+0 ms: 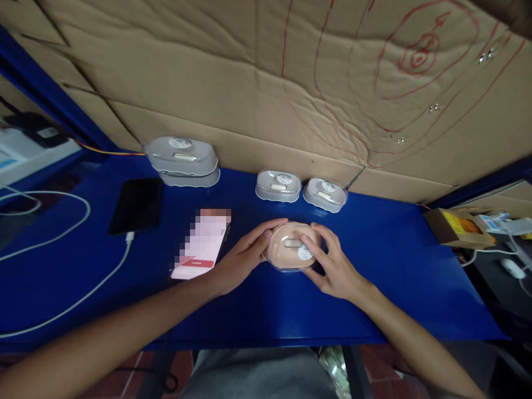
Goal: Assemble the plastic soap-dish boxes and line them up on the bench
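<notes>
Between my two hands is a peach-coloured oval container [282, 256] with a transparent lid, a pale bar on top and a round white sticker. Its left side is gripped by my left hand [251, 249], the fingers curled behind it and the thumb at its edge. My right hand [334, 266] wraps the right side, one finger lying on the lid close to the sticker. Behind it stand two smaller grey lidded containers, a left one [266, 191] and a right one [313, 198]. Farther left is a stack of larger grey lidded containers [160, 151].
A phone with a lit screen [203, 238] lies beside my left forearm. A dark phone [137, 205] is plugged into a white cable [110, 291] that loops across the blue table [374, 310]. Cardboard [199, 72] walls the back. An open box [455, 227] stands at right.
</notes>
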